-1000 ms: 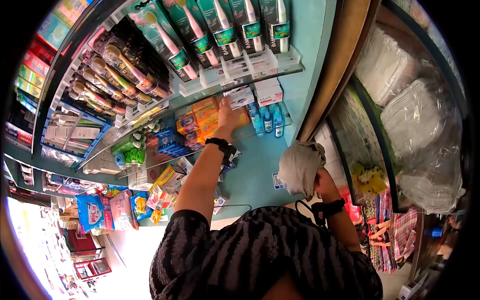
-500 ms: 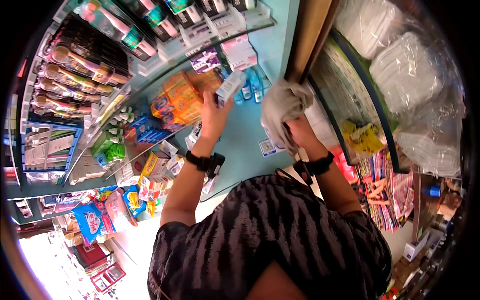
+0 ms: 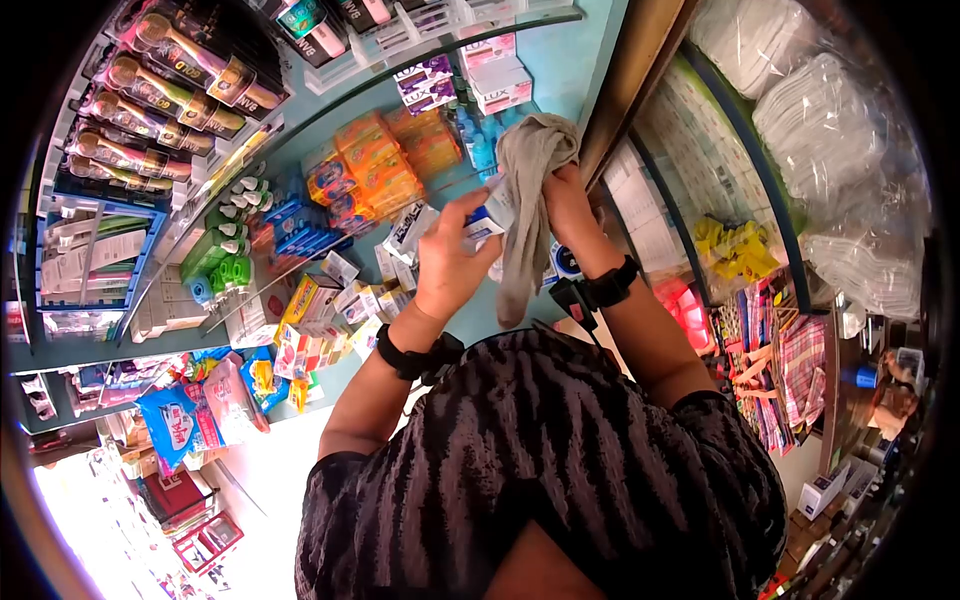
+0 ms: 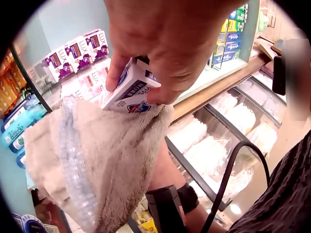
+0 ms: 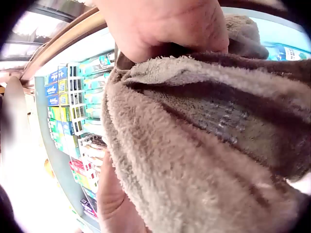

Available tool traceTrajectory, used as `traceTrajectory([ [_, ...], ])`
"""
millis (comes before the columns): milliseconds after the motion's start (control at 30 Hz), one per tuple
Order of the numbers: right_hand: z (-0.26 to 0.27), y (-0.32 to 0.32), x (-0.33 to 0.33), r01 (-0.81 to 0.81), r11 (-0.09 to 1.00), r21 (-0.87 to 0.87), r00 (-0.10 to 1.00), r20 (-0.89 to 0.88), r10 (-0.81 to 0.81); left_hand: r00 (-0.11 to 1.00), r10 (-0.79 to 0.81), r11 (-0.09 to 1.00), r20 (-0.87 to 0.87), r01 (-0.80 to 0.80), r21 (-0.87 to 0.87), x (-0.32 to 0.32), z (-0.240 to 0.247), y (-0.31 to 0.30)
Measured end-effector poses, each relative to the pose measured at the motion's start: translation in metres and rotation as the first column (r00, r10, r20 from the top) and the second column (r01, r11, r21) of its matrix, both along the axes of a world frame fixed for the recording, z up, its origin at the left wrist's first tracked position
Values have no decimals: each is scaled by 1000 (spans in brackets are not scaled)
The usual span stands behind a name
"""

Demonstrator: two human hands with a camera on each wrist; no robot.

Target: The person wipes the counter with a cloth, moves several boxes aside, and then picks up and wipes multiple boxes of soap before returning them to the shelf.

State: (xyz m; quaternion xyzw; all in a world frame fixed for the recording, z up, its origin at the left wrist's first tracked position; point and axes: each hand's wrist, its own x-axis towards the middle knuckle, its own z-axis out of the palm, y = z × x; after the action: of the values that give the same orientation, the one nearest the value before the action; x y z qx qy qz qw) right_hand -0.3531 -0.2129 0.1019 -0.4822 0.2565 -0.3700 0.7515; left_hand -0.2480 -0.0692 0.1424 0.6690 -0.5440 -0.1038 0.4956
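In the left wrist view my left hand (image 4: 163, 46) pinches a small white and blue box (image 4: 131, 90) between fingers and thumb. The box lies against a grey-beige cloth (image 4: 97, 155). My right hand (image 5: 165, 26) grips the bunched cloth (image 5: 165, 145), which hangs in folds in the right wrist view. In the head view the left hand (image 3: 452, 262) holds the box (image 3: 484, 224) just left of the cloth (image 3: 532, 190), and the right hand (image 3: 572, 212) is on the cloth's other side. Part of the box is hidden by the cloth in the head view.
Orange packs (image 3: 375, 170), blue bottles (image 3: 480, 145) and white LUX boxes (image 3: 500, 85) stand on the glass shelf ahead. Small cartons (image 3: 310, 350) lie at the left. A wooden post (image 3: 640, 80) and plastic-wrapped white packs (image 3: 820, 120) are at the right.
The left hand has taken a box from the shelf area and brought it back toward the body. The right hand has raised the cloth and moved it left, beside the box.
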Motion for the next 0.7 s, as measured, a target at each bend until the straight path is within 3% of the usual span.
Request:
traceTrajectory([
  [67, 1, 0, 0, -20, 999, 30, 1000, -22, 21, 995, 0, 1000, -101, 0, -2, 3, -2, 7],
  [100, 5, 2, -1, -64, 991, 119, 997, -24, 67, 975, -1, 997, -224, 18, 77, 6, -5, 12],
  [200, -13, -1, 4, -145, 941, 306, 989, 82, 126, 861, -51, 998, -505, 23, -62, 7, -17, 16],
  [233, -10, 6, 2, -272, 865, 421, 948, 272, 165, 843, -78, 996, -533, 40, -82, 6, -16, 17],
  [333, 12, 27, 3, -175, 847, 501, 978, 185, 93, 846, -76, 996, -528, 36, -86, 7, -19, 18],
  [467, -14, 25, 8, -47, 977, 206, 983, 185, 8, 860, -62, 990, -506, 118, 79, 14, 1, 22],
  [567, -38, 19, 12, -101, 993, 69, 986, 137, 91, 915, -87, 963, -393, 179, 202, 17, 18, 25],
  [667, -1, 37, 5, -9, 979, 203, 999, 54, -2, 945, -46, 913, -324, 172, 370, 10, 38, 26],
  [700, 3, 38, 4, -40, 962, 269, 989, 145, 0, 938, -37, 918, -346, 169, 360, 11, 39, 27],
])
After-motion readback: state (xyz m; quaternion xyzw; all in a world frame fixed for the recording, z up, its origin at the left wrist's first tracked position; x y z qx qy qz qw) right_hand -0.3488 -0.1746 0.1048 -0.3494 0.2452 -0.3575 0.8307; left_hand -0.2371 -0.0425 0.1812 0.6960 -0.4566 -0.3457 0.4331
